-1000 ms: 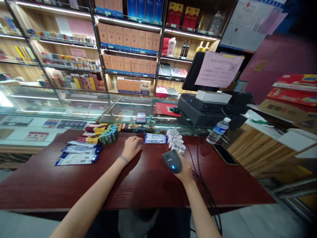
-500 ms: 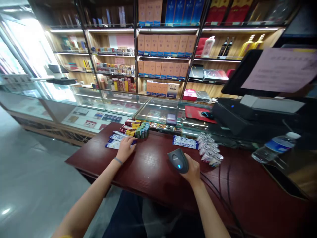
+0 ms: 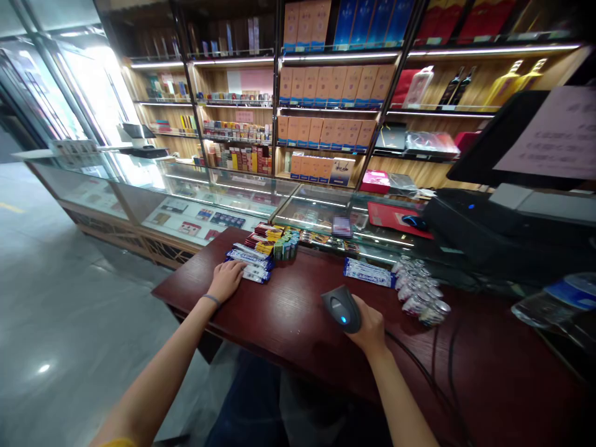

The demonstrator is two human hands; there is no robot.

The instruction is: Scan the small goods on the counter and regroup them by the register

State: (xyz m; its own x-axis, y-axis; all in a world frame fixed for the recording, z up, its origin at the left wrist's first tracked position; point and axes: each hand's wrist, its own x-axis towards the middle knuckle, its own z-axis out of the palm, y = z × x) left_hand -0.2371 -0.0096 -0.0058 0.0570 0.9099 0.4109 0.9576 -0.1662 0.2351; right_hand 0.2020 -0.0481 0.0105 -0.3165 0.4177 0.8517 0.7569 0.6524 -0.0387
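My right hand is wrapped round a dark handheld barcode scanner, which is raised over the brown desk with a blue light glowing on its back. My left hand lies low at the left end of a row of blue-and-white packets, fingers stretched over their edge. Behind those packets are red-and-yellow packets and a cluster of small green packs. Farther right lie more blue-and-white packets, beside a bunch of silvery-white rounded packs.
The dark red-brown desk meets a glass display counter. A monitor, a water bottle and a red mat with a mouse are to the right. Black cables run over the desk. Stocked shelves stand behind.
My left hand has moved from the right end of the near packets to their left end. The view has turned a little leftward; my right hand keeps hold of the scanner.
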